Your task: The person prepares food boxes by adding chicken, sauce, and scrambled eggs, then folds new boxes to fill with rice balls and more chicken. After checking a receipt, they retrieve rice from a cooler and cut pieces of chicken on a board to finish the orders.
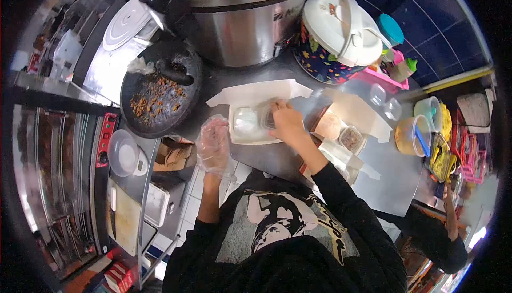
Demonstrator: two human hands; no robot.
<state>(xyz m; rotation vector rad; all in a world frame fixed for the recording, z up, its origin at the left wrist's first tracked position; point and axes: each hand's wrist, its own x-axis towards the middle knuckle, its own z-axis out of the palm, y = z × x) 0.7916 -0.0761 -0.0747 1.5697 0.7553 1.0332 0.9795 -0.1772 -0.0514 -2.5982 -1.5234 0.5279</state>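
Observation:
An open white box (256, 138) stands on the metal counter in front of me, its lid flap folded back. A white wrapped portion (246, 122) sits in its left half. My right hand (287, 124) reaches into the right half, its fingers on a small clear container (268, 118). My left hand (214, 142), in a clear plastic glove, is beside the box's left edge with its fingers partly curled; whether it holds anything is unclear. To the right, another open box (370, 115) contains a round pale item (328, 126) and a small lidded cup (350, 139).
A stone mortar (160, 98) with brown crumbs stands at the left. Behind are a large steel cooker (240, 26) and a patterned container with a white lid (341, 29). Tubs (409, 135) stand at the right. Another person's arm (451, 213) is at the lower right.

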